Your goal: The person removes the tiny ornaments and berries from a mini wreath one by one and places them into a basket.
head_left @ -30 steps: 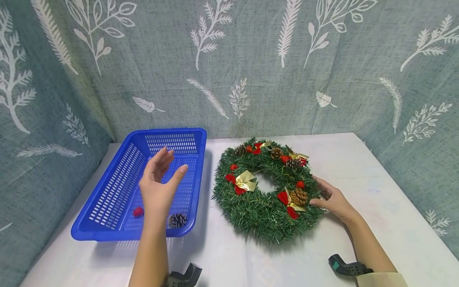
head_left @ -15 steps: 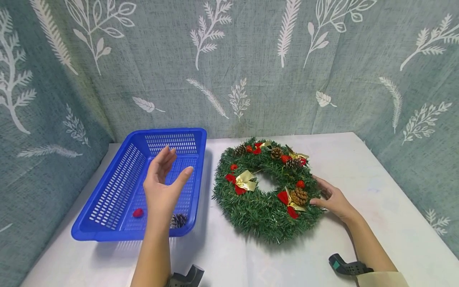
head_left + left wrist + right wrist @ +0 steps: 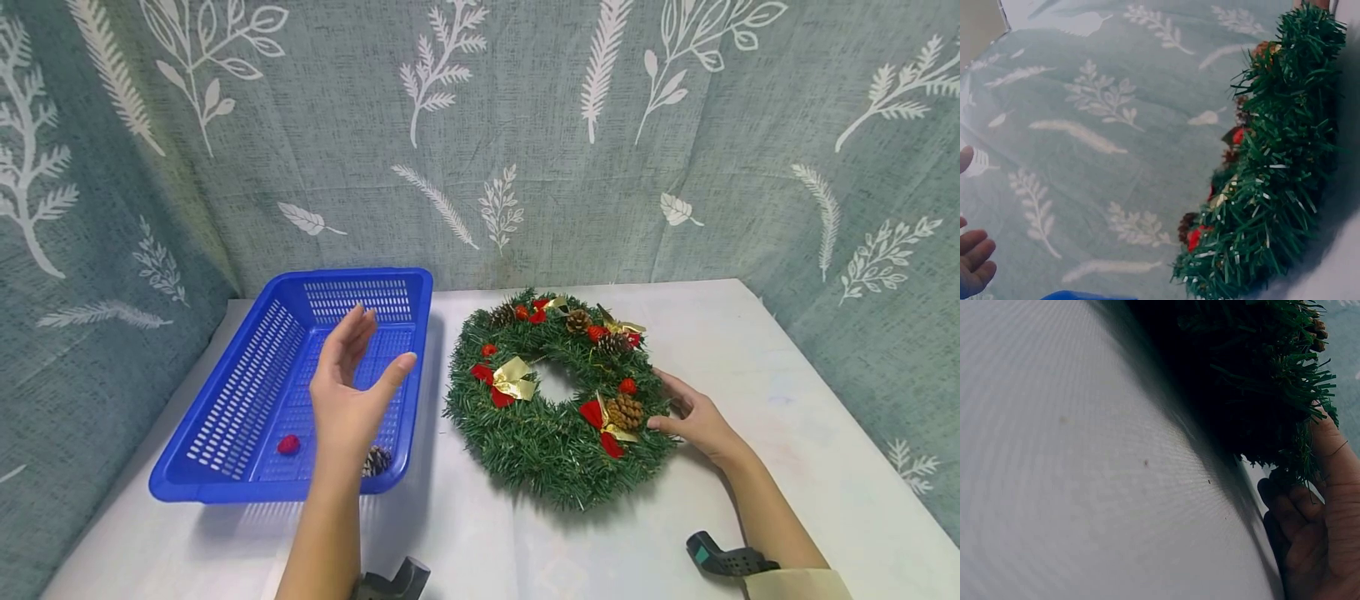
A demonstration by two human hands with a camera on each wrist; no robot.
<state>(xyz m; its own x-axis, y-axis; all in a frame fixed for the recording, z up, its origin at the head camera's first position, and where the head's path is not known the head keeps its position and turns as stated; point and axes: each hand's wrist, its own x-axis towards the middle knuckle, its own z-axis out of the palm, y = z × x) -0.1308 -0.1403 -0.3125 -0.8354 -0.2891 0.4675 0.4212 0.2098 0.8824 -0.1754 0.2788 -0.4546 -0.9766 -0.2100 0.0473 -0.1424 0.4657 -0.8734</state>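
Observation:
A green Christmas wreath (image 3: 555, 454) lies on the white table, trimmed with red and gold bows, pine cones and red berries. My right hand (image 3: 693, 425) grips its right edge; in the right wrist view the thumb (image 3: 1337, 456) lies against the needles with the other fingers curled lower down. Over the blue basket (image 3: 217, 408) hovers my left hand (image 3: 347, 392), thumb and fingers spread wide with nothing between them. Inside the basket are a red berry-like ball (image 3: 288, 444) and a pine cone (image 3: 377, 461), the cone partly hidden by the left forearm.
The basket stands left of the wreath, with a strip of white table (image 3: 465, 500) between them. A grey-green curtain (image 3: 525, 125) with white leaf prints surrounds the table at the back and sides. Each wrist wears a black strap device (image 3: 727, 558).
My left hand has drifted slightly to the right above the basket, its fingers still spread. The right hand and the wreath have stayed in place.

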